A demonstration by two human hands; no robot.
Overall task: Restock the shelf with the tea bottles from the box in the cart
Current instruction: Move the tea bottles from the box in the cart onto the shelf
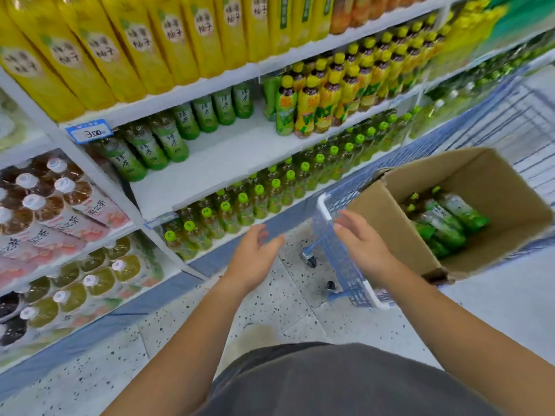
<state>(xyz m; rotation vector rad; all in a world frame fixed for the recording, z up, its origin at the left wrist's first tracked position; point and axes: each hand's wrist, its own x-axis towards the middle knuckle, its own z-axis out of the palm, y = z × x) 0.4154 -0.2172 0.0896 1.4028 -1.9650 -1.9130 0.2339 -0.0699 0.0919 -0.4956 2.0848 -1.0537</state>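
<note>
Nearby, tea bottles (450, 219) in box (495, 181) — right of loose fingers (350, 218).

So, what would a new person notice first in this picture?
Probably the open cardboard box in the blue cart on the right, with green tea bottles lying inside. Next, the half-bare middle shelf, with only one row of green bottles at its back. The left hand and right hand hover open, holding nothing, between shelf and cart.

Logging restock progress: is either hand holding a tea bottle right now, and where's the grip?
Nothing is held: left hand and right hand are both open and empty. Tea bottles lie in the box.
</note>
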